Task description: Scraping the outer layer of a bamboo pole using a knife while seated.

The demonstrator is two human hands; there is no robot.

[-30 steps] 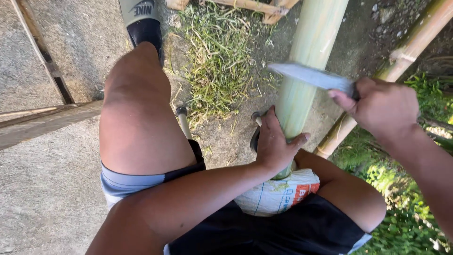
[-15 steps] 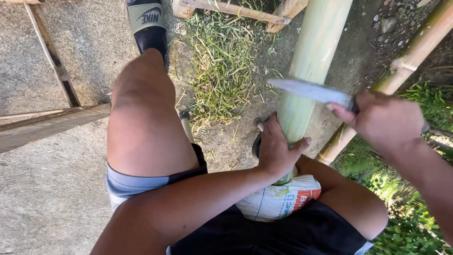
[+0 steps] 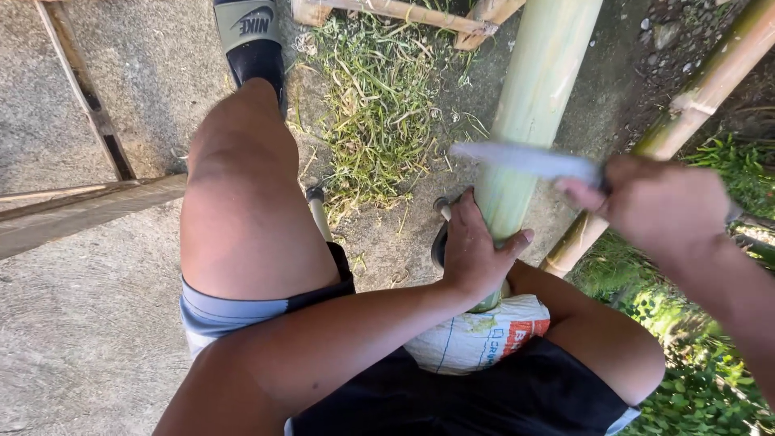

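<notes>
Left hand [image 3: 472, 254] wraps the near end of a thick pale-green bamboo pole [image 3: 537, 105], fingers curled round its left side and thumb hooked over the right, apparently to stop it rolling or sliding. Right hand [image 3: 658, 202] is closed in a fist round the handle of a knife [image 3: 525, 160]; the blade, blurred, lies crosswise over the pole just above the left hand, edge toward the bamboo, so the grip looks set for a chopping or shaving stroke. Pole runs from between the person's thighs away toward the top edge of the ground, its near end resting on a white printed sack [image 3: 476, 339] in the lap, which seems to pad the legs and give the pole a seat. Left knee [image 3: 242, 161] is raised beside the pole, foot in a grey-green slide sandal [image 3: 250, 36] planted on the concrete [image 3: 73, 307]; this spread stance keeps the legs clear of the blade's line. Dark shorts [image 3: 452, 404] with a pale striped hem. A thinner bamboo [image 3: 686, 113], yellower and knotted, slants along the right side, just beside the thick pole at its lower end; whether they touch I cannot tell. Grass tuft [image 3: 375, 97] grows left of the pole, with split bamboo strips [image 3: 395, 12] at the top edge. A wooden plank [image 3: 81, 214] lies across the left side of the concrete. Small dark objects on the ground by the left wrist are unclear.
</notes>
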